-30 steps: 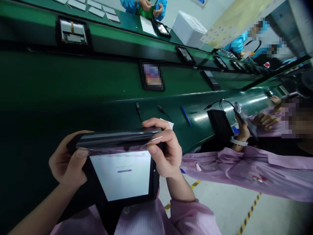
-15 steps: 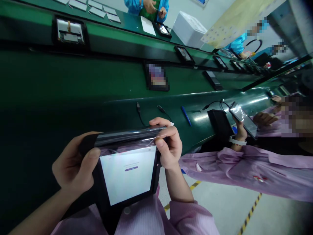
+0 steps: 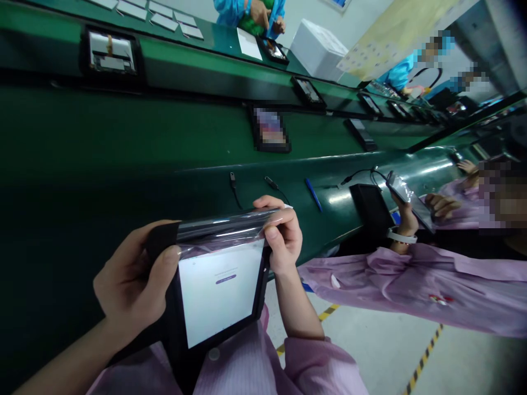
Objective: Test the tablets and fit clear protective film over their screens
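Observation:
A tablet (image 3: pixel 224 302) with a lit white screen lies in a black tray (image 3: pixel 173 318) close to my body. Clear plastic film (image 3: pixel 222 241) runs along its far edge, creased and shiny. My left hand (image 3: pixel 132 280) is closed around the far left corner, thumb on top and fingers hidden behind. At the far right corner, my right hand (image 3: pixel 285 241) is closed too, thumb and index finger pinching the film's end. Beyond the tablet, two cable ends (image 3: pixel 234 184) and a blue pen (image 3: pixel 313 195) lie on the green bench.
Another tablet in a tray (image 3: pixel 269 129) sits on the green belt (image 3: pixel 156 131). An open device (image 3: pixel 110 54) rests on the raised line behind. A co-worker at right holds a device (image 3: pixel 411 206) beside a black box (image 3: pixel 370 204). A white foam box (image 3: pixel 319 50) stands farther back.
My left hand has shifted slightly right along with the tablet's left side. The tray with the tablet on the belt has moved a little right. The open device behind has moved slightly left.

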Demonstrator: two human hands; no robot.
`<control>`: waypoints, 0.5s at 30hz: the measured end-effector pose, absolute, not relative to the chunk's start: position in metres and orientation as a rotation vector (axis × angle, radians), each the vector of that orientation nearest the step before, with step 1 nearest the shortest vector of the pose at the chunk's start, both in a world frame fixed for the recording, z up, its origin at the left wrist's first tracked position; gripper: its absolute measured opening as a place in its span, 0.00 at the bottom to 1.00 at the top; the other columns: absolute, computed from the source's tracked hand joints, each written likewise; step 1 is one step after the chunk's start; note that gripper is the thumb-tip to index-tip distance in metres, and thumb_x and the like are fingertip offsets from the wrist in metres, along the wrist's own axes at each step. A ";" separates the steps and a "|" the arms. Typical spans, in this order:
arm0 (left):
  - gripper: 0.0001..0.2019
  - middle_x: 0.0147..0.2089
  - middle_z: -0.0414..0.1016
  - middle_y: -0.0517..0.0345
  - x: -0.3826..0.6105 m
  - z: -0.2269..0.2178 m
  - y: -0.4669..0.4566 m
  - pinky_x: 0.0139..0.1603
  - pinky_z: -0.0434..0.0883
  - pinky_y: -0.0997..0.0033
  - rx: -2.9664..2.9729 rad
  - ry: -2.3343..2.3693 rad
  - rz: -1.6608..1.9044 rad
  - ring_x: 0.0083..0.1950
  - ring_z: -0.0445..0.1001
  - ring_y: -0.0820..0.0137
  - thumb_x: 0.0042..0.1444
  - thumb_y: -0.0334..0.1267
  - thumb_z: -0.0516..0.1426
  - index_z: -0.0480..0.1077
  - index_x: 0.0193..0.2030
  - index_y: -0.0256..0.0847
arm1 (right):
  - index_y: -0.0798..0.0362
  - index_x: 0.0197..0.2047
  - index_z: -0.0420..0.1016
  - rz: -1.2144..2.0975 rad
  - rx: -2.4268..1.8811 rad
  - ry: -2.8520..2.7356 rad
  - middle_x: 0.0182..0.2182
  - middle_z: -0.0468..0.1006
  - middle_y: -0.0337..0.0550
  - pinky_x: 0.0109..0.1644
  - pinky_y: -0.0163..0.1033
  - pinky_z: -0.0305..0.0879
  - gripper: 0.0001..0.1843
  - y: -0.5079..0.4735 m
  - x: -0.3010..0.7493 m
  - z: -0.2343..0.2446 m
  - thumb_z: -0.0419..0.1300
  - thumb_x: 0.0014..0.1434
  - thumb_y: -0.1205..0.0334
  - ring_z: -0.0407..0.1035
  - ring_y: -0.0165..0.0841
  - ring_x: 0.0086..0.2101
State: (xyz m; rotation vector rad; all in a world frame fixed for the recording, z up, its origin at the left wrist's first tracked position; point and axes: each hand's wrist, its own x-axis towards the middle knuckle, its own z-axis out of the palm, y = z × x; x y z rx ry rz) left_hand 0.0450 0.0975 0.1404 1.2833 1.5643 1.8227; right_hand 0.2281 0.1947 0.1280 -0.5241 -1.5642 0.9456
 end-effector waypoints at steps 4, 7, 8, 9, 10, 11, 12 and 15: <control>0.17 0.37 0.78 0.69 0.044 0.141 0.097 0.28 0.71 0.82 1.340 1.584 1.788 0.31 0.73 0.78 0.57 0.34 0.61 0.76 0.51 0.58 | 0.48 0.37 0.64 0.929 -0.568 -1.577 0.44 0.76 0.43 0.47 0.47 0.69 0.08 0.195 0.228 0.126 0.56 0.65 0.55 0.71 0.39 0.47; 0.16 0.35 0.78 0.70 0.043 0.142 0.096 0.26 0.70 0.83 1.374 1.627 1.784 0.29 0.73 0.79 0.57 0.35 0.62 0.76 0.51 0.57 | 0.48 0.36 0.64 0.900 -0.598 -1.578 0.39 0.76 0.43 0.47 0.48 0.69 0.09 0.196 0.228 0.125 0.56 0.65 0.53 0.71 0.40 0.47; 0.16 0.35 0.78 0.70 0.043 0.143 0.096 0.26 0.70 0.83 1.390 1.630 1.777 0.29 0.73 0.79 0.57 0.35 0.62 0.76 0.51 0.57 | 0.48 0.36 0.64 0.895 -0.604 -1.569 0.38 0.76 0.42 0.47 0.48 0.69 0.10 0.196 0.228 0.124 0.56 0.65 0.53 0.71 0.40 0.47; 0.16 0.35 0.78 0.70 0.043 0.143 0.096 0.25 0.70 0.83 1.407 1.626 1.768 0.29 0.73 0.79 0.57 0.35 0.62 0.76 0.51 0.57 | 0.48 0.35 0.64 0.895 -0.599 -1.557 0.36 0.76 0.42 0.47 0.48 0.69 0.10 0.196 0.227 0.123 0.56 0.65 0.53 0.71 0.40 0.47; 0.16 0.35 0.77 0.70 0.043 0.144 0.096 0.25 0.70 0.84 1.424 1.624 1.755 0.28 0.73 0.80 0.57 0.35 0.61 0.75 0.51 0.57 | 0.48 0.35 0.64 0.901 -0.586 -1.542 0.35 0.76 0.41 0.47 0.47 0.68 0.09 0.196 0.226 0.123 0.57 0.65 0.54 0.71 0.39 0.47; 0.17 0.34 0.77 0.71 0.042 0.145 0.096 0.24 0.69 0.85 1.438 1.622 1.746 0.27 0.73 0.80 0.57 0.35 0.61 0.75 0.52 0.57 | 0.48 0.35 0.65 0.909 -0.570 -1.525 0.33 0.75 0.40 0.48 0.47 0.68 0.09 0.197 0.226 0.122 0.57 0.65 0.54 0.71 0.39 0.47; 0.17 0.33 0.77 0.71 0.042 0.146 0.096 0.23 0.69 0.85 1.451 1.614 1.733 0.26 0.72 0.81 0.58 0.35 0.61 0.75 0.52 0.58 | 0.48 0.35 0.65 0.915 -0.555 -1.509 0.33 0.75 0.40 0.48 0.46 0.68 0.08 0.197 0.225 0.121 0.57 0.65 0.55 0.71 0.39 0.47; 0.16 0.31 0.76 0.71 0.042 0.148 0.096 0.20 0.67 0.85 1.453 1.604 1.679 0.24 0.71 0.81 0.58 0.36 0.60 0.74 0.53 0.57 | 0.48 0.36 0.65 0.913 -0.568 -1.488 0.36 0.76 0.41 0.46 0.45 0.68 0.08 0.197 0.225 0.119 0.57 0.65 0.55 0.71 0.38 0.47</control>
